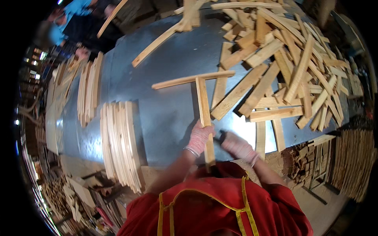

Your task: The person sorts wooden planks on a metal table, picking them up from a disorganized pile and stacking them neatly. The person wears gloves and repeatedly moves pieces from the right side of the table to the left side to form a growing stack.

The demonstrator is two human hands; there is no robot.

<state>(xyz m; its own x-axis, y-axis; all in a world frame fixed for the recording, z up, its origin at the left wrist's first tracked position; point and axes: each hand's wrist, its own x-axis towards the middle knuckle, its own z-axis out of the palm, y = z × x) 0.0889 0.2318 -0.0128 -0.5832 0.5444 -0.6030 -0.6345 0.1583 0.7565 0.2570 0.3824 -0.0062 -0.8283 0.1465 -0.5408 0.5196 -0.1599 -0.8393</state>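
My left hand (200, 136), in a pinkish knit glove, is closed round a narrow wooden strip (203, 103) that points away from my body. The strip's far end meets another wooden strip (181, 81) lying crosswise on the table; I cannot tell whether they are joined. Just to the right, my right hand (238, 147), gloved alike and blurred by motion, is closed on something dark at its fingertips, too smeared to name. It is apart from the held strip, a little beyond its near end.
On the right of the grey metal table (157, 129) lies a jumbled heap of wooden slats (275, 70). A row of strips (120, 141) lies side by side at left, with a smaller bundle (89, 90) behind. A person in blue (73, 19) is at the far left.
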